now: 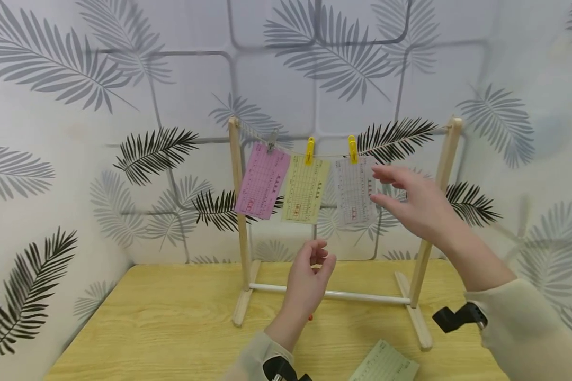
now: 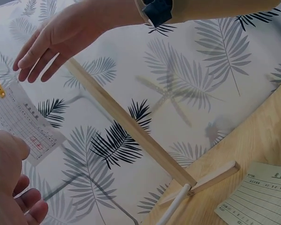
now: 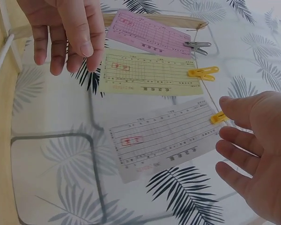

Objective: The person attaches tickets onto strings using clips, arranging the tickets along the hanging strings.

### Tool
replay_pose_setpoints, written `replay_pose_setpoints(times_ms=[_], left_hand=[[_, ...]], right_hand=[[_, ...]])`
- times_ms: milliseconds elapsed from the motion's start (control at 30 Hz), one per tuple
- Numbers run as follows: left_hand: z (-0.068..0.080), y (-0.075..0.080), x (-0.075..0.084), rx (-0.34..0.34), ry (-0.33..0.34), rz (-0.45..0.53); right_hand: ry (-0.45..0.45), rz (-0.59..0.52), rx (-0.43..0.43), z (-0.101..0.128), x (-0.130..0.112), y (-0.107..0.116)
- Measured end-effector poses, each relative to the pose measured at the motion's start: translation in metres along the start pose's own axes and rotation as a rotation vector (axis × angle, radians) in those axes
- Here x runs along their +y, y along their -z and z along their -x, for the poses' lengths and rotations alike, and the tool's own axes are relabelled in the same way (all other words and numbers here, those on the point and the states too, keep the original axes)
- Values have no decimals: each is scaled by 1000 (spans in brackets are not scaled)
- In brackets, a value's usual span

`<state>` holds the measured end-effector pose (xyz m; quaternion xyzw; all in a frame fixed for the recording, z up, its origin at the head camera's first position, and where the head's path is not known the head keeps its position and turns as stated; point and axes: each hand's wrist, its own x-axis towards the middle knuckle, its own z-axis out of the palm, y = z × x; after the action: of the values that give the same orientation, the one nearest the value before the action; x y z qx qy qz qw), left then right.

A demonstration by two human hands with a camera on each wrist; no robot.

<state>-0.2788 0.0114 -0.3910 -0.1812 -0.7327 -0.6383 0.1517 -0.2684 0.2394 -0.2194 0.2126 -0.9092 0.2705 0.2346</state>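
Three printed slips hang from a string between wooden posts: a pink slip (image 1: 262, 182), a yellow slip (image 1: 306, 193) and a white slip (image 1: 350, 193). A grey clothespin (image 1: 272, 141) grips the pink one; one yellow clothespin (image 1: 310, 151) is on the yellow slip and another yellow clothespin (image 1: 352, 150) on the white. Beside the white slip's right edge, my right hand (image 1: 417, 201) is raised with fingers spread from the thumb, holding nothing. My left hand (image 1: 310, 278) hovers below the slips, fingers loosely bent and empty.
The wooden stand has a left post (image 1: 240, 233), a right post (image 1: 448, 153) and a white bottom bar (image 1: 367, 297). Pale green slips (image 1: 386, 365) lie on the wooden table (image 1: 171, 317) at the front. A small red object (image 1: 310, 317) shows by my left wrist. Leaf-patterned wall covering stands behind.
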Motion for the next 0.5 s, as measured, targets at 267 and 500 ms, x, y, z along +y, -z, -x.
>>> replay_pose_setpoints(times_ms=[267,500], left_hand=[[21,-4,-15,-109,50,-48],[38,-9,-20,-177,65,-176]], right_hand=[[-81,-90,-26,38,23,-28],[-130,-132,-27,61,30,-46]])
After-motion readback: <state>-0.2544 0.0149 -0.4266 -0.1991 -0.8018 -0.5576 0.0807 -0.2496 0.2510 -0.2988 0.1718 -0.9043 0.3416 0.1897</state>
